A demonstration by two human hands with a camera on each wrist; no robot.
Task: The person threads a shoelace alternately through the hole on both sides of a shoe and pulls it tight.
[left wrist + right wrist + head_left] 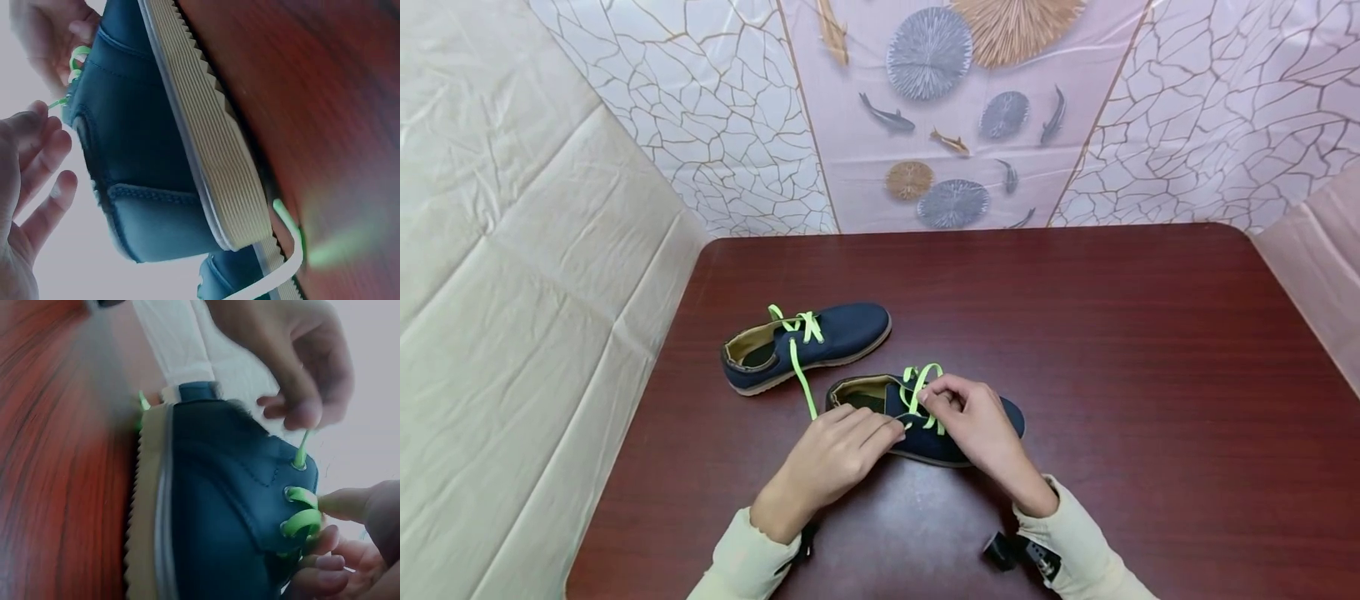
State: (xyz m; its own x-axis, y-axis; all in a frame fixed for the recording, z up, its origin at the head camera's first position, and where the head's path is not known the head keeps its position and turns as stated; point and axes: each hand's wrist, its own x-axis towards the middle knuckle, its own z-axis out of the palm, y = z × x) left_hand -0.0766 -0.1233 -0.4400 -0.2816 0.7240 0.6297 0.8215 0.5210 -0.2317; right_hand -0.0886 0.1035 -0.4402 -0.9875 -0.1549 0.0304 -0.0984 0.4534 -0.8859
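Note:
A navy shoe (932, 447) with lime-green laces (306, 522) stands upright on the table, toe pointing right. My left hand (842, 454) pinches a lace between thumb and forefinger, close above the top eyelet on the near side; its other fingers are spread loosely in the left wrist view. My right hand (981, 427) is over the front of the lacing, thumb and forefinger pinching a raised green lace loop (919, 385). In the right wrist view, its fingertips (328, 575) lie right beside the lower lace rows.
A second navy shoe (853, 329) stands behind and to the left, a loose green lace (801, 379) trailing from it towards my left hand. Both are on a dark red-brown table (1112, 350). A black device (1000, 552) is at my right wrist. Patterned cloth (737, 108) hangs behind.

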